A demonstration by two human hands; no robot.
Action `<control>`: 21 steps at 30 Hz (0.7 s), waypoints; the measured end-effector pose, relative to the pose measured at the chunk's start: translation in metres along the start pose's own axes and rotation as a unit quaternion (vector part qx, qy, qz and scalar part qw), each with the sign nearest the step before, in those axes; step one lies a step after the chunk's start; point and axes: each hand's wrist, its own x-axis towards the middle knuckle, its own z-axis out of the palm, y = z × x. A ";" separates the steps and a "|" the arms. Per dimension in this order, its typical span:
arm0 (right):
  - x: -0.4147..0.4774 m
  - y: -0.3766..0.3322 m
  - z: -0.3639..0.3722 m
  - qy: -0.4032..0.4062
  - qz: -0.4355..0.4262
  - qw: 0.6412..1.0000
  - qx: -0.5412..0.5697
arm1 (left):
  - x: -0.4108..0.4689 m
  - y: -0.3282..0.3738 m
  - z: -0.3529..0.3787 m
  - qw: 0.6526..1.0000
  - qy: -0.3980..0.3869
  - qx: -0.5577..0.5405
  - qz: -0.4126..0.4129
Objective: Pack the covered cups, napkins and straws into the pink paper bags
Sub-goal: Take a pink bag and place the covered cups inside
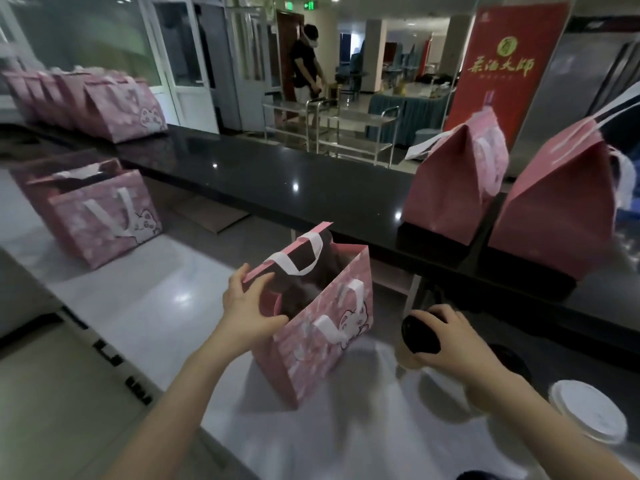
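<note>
An open pink paper bag (322, 327) with white handles stands on the pale counter in front of me. My left hand (247, 308) grips its left rim, thumb on the near side and fingers curled over the edge. To the right of the bag, my right hand (450, 337) holds a covered cup (417, 336) with a black lid by its top, tilted with the lid turned toward the bag. A second cup with a white lid (587, 410) stands at the lower right. The bag's inside is dark, so its contents are hidden.
Another open pink bag (104, 220) stands at the left, and a row of several bags (86, 102) further back. Two closed bags (450, 188) (554, 202) sit on the raised black ledge (277, 181) at right. A person stands far behind.
</note>
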 end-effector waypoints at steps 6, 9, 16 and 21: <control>-0.024 -0.028 -0.053 0.105 -0.075 0.989 0.071 | 0.014 -0.003 -0.019 0.996 -0.079 0.001 0.045; -0.036 -0.049 -0.086 0.159 -0.108 0.978 0.085 | 0.017 -0.003 -0.023 0.994 -0.069 0.010 0.081; -0.059 -0.108 -0.132 0.204 -0.196 0.953 0.109 | 0.017 -0.005 -0.029 0.982 -0.086 0.037 0.165; -0.048 -0.140 -0.113 0.175 -0.221 0.948 0.149 | 0.008 -0.009 -0.029 0.969 -0.107 0.049 0.219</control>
